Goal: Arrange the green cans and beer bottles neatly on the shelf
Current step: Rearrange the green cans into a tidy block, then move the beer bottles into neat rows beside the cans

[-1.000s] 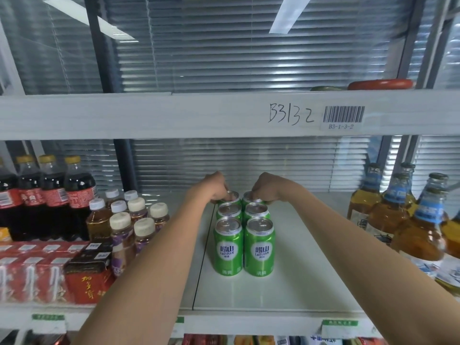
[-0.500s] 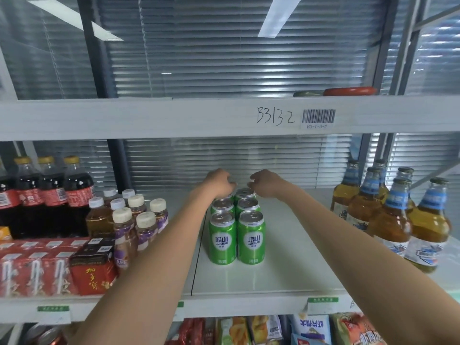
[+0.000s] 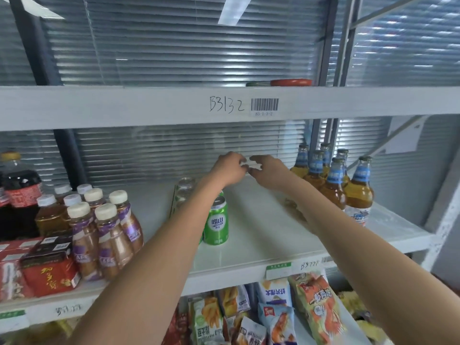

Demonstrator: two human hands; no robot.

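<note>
Green cans (image 3: pixel 216 221) stand in a tight block on the white shelf (image 3: pixel 261 245); my left forearm crosses in front and hides most of them. Only the front right can shows fully. Brown beer bottles (image 3: pixel 333 185) with blue neck labels are grouped at the shelf's right end. My left hand (image 3: pixel 230 168) and my right hand (image 3: pixel 267 170) hover side by side above the shelf, behind and to the right of the cans, fingertips almost meeting. Both hold nothing, with fingers loosely apart.
Capped drink bottles (image 3: pixel 104 225), dark soda bottles (image 3: pixel 20 192) and red cartons (image 3: pixel 49 270) fill the shelf's left part. Bare shelf lies between the cans and the beer bottles. Snack bags (image 3: pixel 273 314) sit on the shelf below. An upper shelf beam (image 3: pixel 149 105) runs overhead.
Both hands have come off the rear cans and risen up and to the right, toward the beer bottles. The cans stay in their block.
</note>
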